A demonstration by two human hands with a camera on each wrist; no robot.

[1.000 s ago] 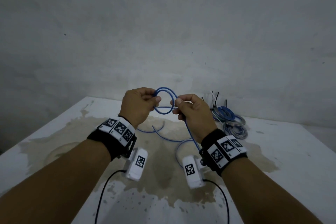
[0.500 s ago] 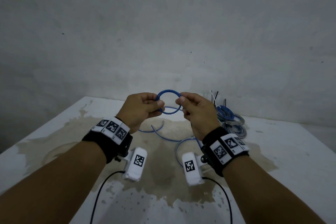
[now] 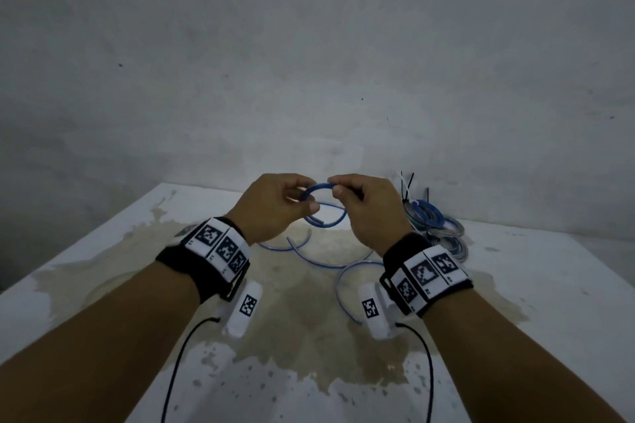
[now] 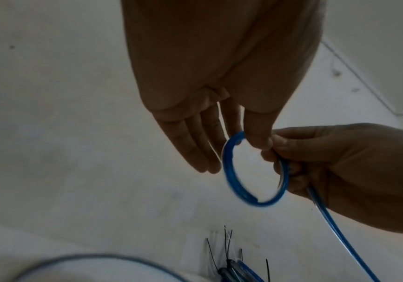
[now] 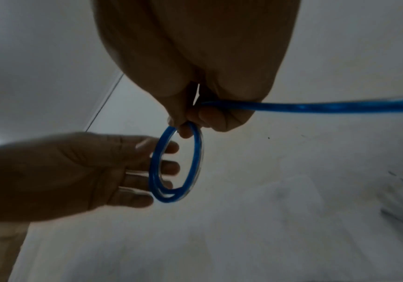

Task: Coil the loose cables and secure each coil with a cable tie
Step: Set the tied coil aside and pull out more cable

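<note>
A small coil of blue cable [image 3: 319, 187] hangs in the air between my hands above the table. My left hand [image 3: 271, 206] pinches its left side between thumb and forefinger, the other fingers nearly straight [image 4: 195, 145]. My right hand [image 3: 367, 206] pinches the top of the coil [image 5: 195, 162], with its lower fingers curled round the trailing strand [image 5: 316, 106]. That strand drops to the loose blue cable [image 3: 309, 259] lying in curves on the table. In the left wrist view the coil [image 4: 229, 175] shows two turns, slightly blurred.
Finished blue and grey coils [image 3: 433, 220] lie at the back right, with black and white cable ties [image 3: 407, 182] sticking up beside them. The white table [image 3: 292, 371] is stained brown in the middle. A grey wall stands right behind it.
The hands have come closer together and the coil has tilted flatter. My right hand has slid up to the coil's top, bringing more cable round.
</note>
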